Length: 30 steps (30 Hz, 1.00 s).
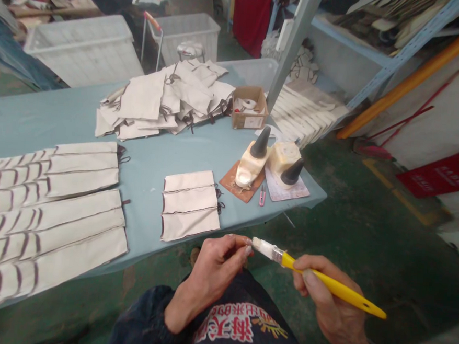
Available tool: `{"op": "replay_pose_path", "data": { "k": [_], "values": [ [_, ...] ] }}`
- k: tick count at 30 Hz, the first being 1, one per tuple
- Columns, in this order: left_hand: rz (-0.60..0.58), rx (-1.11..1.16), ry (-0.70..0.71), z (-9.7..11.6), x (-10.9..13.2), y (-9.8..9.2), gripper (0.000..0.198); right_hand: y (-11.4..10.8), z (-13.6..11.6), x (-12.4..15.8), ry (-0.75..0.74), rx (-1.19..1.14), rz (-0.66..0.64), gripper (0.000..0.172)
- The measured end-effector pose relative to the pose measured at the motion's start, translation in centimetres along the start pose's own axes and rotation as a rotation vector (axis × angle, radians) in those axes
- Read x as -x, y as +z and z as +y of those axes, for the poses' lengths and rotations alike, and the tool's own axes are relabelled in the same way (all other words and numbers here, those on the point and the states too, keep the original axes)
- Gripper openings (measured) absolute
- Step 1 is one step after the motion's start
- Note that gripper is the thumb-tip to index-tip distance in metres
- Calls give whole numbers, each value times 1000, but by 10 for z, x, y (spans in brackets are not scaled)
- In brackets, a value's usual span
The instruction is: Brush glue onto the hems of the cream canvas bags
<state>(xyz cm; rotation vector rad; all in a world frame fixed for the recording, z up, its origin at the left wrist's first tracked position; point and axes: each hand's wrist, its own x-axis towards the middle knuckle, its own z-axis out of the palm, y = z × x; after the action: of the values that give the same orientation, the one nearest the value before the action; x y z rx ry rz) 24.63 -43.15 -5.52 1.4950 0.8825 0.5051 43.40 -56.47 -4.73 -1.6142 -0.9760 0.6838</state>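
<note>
My right hand (332, 300) grips a yellow-handled brush (324, 281) with white glue-caked bristles pointing left. My left hand (217, 268) is closed in a pinch on the bristle tip. Both hands hover over my lap, just below the front edge of the light blue table (147, 161). A short row of three overlapped cream fabric pieces (191, 205) lies on the table right in front of my hands. Two glue bottles with dark cone nozzles (254, 160) rest at the table's right corner.
Long rows of overlapped cream pieces (45, 217) cover the table's left. A loose pile of pieces (167, 99) and a small cardboard box (249, 108) sit farther back. White plastic bins (81, 49) stand behind. A metal post (293, 40) and shelving rise at right.
</note>
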Motion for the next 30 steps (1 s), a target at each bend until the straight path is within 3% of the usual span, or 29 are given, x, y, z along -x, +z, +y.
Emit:
{"op": "replay_pose_path", "data": {
  "k": [6,19,24,27,30],
  "values": [
    [-17,2,-67,-1,-3,2,24,2,-2,-2,-32,49,-19,20],
    [51,-243,98,4,-9,5,19,9,-17,-13,-166,177,-76,17],
    [98,-145,-18,-4,-16,8,20,12,-29,-15,-261,252,-105,16],
    [217,-100,-106,-24,-26,-4,21,4,-32,-7,-184,178,-17,17],
    [278,10,-204,-40,-34,-21,24,-2,-30,-3,-19,-35,200,19]
  ]
}}
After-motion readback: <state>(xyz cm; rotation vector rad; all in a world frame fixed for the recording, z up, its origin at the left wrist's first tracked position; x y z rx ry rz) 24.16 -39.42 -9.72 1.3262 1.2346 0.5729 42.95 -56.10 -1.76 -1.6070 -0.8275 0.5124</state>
